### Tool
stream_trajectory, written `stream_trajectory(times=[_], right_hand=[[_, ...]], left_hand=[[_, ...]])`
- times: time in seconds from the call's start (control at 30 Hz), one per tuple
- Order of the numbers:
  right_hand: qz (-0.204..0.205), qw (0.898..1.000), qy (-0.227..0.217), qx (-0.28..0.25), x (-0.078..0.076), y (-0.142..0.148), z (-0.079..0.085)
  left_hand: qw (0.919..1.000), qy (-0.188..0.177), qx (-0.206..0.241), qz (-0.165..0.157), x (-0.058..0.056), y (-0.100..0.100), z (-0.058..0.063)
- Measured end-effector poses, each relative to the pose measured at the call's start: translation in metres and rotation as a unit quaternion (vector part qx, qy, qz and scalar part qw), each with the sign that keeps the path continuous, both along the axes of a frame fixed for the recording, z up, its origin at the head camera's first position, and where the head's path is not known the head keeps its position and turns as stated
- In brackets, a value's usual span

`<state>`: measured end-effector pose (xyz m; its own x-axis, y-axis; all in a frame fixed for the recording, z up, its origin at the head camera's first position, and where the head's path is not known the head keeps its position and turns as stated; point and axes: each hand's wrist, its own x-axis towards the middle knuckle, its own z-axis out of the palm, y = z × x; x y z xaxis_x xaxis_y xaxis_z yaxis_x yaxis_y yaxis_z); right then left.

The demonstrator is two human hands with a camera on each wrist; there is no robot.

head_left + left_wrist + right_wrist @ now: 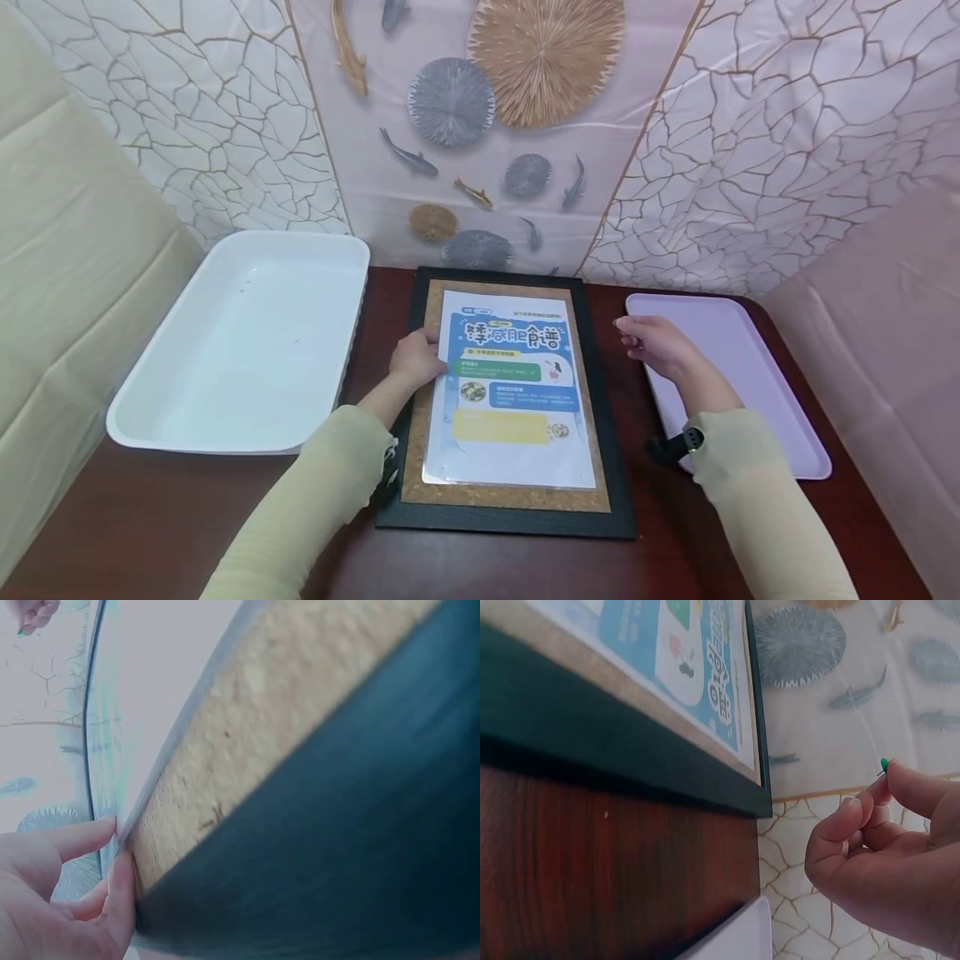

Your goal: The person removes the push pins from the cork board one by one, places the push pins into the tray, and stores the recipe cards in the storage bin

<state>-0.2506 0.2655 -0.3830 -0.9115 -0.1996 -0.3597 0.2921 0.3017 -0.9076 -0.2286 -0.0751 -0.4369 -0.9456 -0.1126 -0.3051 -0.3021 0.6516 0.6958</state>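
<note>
A framed corkboard [517,498] lies on the dark wooden table with a printed, glossy poster [517,462] on top of it. My left hand [415,358] is at the poster's left edge; in the left wrist view its fingertips [120,874] pinch that edge close over the cork. To the right of the board, my right hand [660,343] is raised near the lilac tray. Between its thumb and finger it pinches a green-headed pushpin [885,764], whose metal point shows in the right wrist view.
A large white tray [232,358] stands to the left of the board. The lilac tray [757,375] lies on the right, partly under my right forearm. A patterned cloth wall [480,150] rises right behind the board, with padded side panels [60,250] at either side.
</note>
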Motion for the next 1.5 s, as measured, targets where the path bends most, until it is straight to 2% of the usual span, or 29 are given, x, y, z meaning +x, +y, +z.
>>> stream_trajectory(times=[0.17, 0.37, 0.5, 0.7, 0.77, 0.8, 0.9, 1.0, 1.03, 1.1, 1.33, 1.5], right_hand=[[-0.001, 1.0, 0.003, -0.008, 0.007, 0.008, 0.0], [-0.006, 0.999, 0.012, -0.032, 0.014, 0.022, -0.003], [-0.015, 0.999, 0.017, -0.028, 0.019, 0.032, -0.002], [-0.015, 0.997, 0.028, -0.077, 0.025, 0.051, -0.005], [-0.006, 0.996, 0.042, -0.079, 0.026, 0.06, -0.009], [0.007, 0.993, 0.051, -0.103, 0.024, 0.068, -0.014], [0.018, 0.993, 0.061, -0.095, 0.026, 0.079, -0.017], [-0.001, 0.994, 0.046, -0.099, 0.032, 0.081, -0.014], [-0.015, 0.996, 0.037, -0.076, 0.037, 0.078, -0.008], [-0.026, 0.996, 0.023, -0.083, 0.042, 0.078, -0.004], [-0.04, 0.994, 0.011, -0.097, 0.056, 0.08, 0.001], [-0.037, 0.994, 0.017, -0.098, 0.06, 0.083, 0.0]], left_hand=[[0.9999, -0.011, 0.012, -0.001, 0.002, 0.001, 0.005], [0.997, 0.027, 0.072, -0.007, 0.003, 0.005, 0.015], [0.9944, 0.067, 0.08, -0.013, 0.007, 0.005, 0.036], [0.9898, 0.115, 0.084, 0.0, 0.007, -0.012, 0.075], [0.9876, 0.129, 0.089, 0.006, 0.005, -0.021, 0.087], [0.9864, 0.139, 0.087, 0.007, 0.005, -0.027, 0.092], [0.983, 0.158, 0.092, 0.017, 0.003, -0.046, 0.108], [0.9802, 0.177, 0.082, 0.035, 0.003, -0.07, 0.122], [0.9793, 0.181, 0.078, 0.044, 0.004, -0.078, 0.127], [0.9772, 0.196, 0.059, 0.059, 0.005, -0.096, 0.135], [0.9663, 0.232, -0.008, 0.112, 0.014, -0.163, 0.15], [0.9584, 0.232, -0.007, 0.167, 0.024, -0.209, 0.158]])
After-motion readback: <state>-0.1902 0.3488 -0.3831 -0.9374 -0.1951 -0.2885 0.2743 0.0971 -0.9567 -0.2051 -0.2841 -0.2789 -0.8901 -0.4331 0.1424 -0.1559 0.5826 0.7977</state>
